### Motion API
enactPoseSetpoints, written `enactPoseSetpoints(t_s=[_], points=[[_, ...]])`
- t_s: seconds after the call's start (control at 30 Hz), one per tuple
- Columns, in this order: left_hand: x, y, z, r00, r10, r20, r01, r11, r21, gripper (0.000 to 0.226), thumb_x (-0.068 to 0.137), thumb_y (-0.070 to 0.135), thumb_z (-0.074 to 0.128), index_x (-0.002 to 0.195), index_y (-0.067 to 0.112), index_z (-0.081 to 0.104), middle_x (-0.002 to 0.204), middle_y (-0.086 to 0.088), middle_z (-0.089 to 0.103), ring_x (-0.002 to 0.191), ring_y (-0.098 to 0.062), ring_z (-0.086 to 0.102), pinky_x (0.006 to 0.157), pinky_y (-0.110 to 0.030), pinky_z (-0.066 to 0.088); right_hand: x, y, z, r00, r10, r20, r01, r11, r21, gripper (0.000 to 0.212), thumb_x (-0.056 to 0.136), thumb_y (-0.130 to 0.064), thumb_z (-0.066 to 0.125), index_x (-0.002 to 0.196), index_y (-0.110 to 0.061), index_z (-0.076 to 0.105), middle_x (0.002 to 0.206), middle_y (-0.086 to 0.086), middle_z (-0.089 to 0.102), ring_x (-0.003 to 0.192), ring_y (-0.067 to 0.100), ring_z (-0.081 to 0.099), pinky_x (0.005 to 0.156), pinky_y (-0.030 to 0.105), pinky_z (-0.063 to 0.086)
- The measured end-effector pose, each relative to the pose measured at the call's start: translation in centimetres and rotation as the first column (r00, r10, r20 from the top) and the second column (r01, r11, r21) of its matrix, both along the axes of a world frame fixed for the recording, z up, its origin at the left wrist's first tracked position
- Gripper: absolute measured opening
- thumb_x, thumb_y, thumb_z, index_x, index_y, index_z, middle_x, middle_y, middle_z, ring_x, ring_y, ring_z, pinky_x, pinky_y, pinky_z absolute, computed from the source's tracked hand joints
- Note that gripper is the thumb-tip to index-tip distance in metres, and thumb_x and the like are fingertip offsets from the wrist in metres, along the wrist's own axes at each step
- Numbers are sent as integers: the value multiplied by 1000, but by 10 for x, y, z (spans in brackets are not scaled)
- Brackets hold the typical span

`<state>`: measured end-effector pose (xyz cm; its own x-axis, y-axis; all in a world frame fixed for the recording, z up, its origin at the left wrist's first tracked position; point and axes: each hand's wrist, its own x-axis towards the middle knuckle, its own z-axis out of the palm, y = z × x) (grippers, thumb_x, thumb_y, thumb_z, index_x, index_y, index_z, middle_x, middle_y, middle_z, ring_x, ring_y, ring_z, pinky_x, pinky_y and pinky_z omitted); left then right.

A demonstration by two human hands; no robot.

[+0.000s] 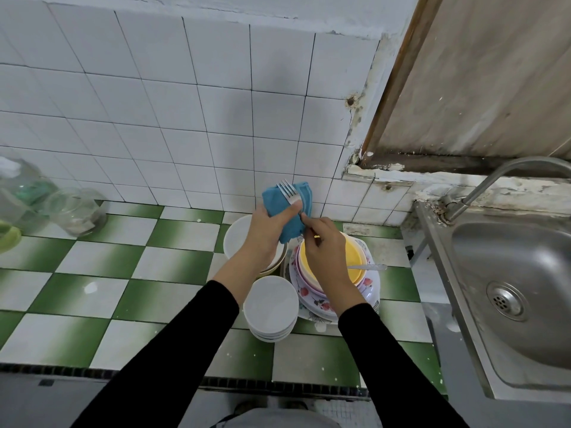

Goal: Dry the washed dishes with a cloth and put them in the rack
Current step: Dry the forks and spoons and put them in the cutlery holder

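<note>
Wiping a fork (pixel 289 191) in mid-frame, just above the dish piles: the left hand (pixel 267 233) grips the blue cloth (pixel 278 202) wrapped under the fork, thumb pressed across the fork's neck so cloth is clamped to metal. The right hand (pixel 321 245) sits just below and right of it, fingertips pinching the handle end — most of the handle is hidden between cloth and fingers. The fork's long axis runs from the tines at upper left, poking past the cloth's top edge toward the wall tiles, down and right into the right hand. So the drying stroke likely goes along that line: the right hand pulls down-right, or the left slides the cloth up over the tines. The right hand looks best placed to carry the fork off. No rack in view — cannot tell which way it lies. Below wait a yellow bowl (pixel 355 257) on floral plates with a spoon (pixel 369 267) across it, and a white bowl stack (pixel 272 304) at lower centre; the sink (pixel 525 273) is at the right edge.
</note>
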<state>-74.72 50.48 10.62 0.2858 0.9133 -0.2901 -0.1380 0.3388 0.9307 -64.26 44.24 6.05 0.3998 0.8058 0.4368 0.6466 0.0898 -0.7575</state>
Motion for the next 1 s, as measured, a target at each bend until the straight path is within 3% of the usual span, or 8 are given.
enactPoseSetpoints(t_s=[0.1,0.2,0.37,0.53,0.63,0.77,0.9,1.0], points=[[2,1,-3,988,145,-62,-147,988,-39,57,83,28,76,132,14,50,120,-8,62,109,-25,61,89,-45,57,-2,-1,1,999,54,-10,-54,998,-43,27,92,3,61,116,-3,72,100,9,67,88,12,57,76,9,46],[-1,2,-8,981,156,-115,-159,987,-20,58,84,31,74,134,14,50,121,-8,61,110,-27,61,89,-47,57,-5,-5,5,997,57,-48,-61,993,-100,25,94,1,60,115,-5,72,100,-2,62,88,5,56,77,6,46],[-17,1,-10,962,10,-272,14,996,89,54,86,30,72,132,14,49,121,-8,59,110,-25,60,93,-47,55,8,-2,33,918,-123,-378,77,988,-133,6,95,-11,63,100,-14,63,89,-7,62,82,0,56,70,12,45],[-17,-9,-8,889,-137,-437,244,949,199,40,89,34,67,121,16,50,109,-4,60,102,-23,60,91,-39,54,21,14,52,897,15,-442,-186,920,-346,31,94,-39,67,104,-9,70,93,0,66,82,8,58,66,11,46],[-14,-14,-4,850,-169,-499,310,926,214,30,92,37,63,112,21,47,105,-2,58,97,-20,59,88,-35,53,18,19,51,835,18,-550,-253,900,-356,41,90,-35,73,97,5,69,81,10,60,75,16,53,70,28,44],[-17,-16,-6,851,-210,-481,332,925,186,33,92,40,62,114,20,49,111,-7,62,101,-24,62,89,-37,54,17,21,53,678,-46,-733,-264,916,-301,5,88,-16,76,87,-10,76,81,3,70,77,14,62,67,24,52],[-21,-18,-7,884,-313,-348,361,929,84,28,90,41,63,106,20,53,103,-5,64,89,-17,64,74,-26,56,15,18,58,582,-73,-810,-266,924,-274,5,87,-9,75,90,-6,76,84,6,73,75,14,67,65,23,57],[-26,-19,-10,849,-439,-294,456,890,-10,23,88,37,67,101,22,56,100,-4,65,88,-18,64,75,-29,57,20,17,62,475,-121,-872,-210,946,-246,7,90,-11,71,85,-7,73,73,1,71,61,9,64,53,20,51]])
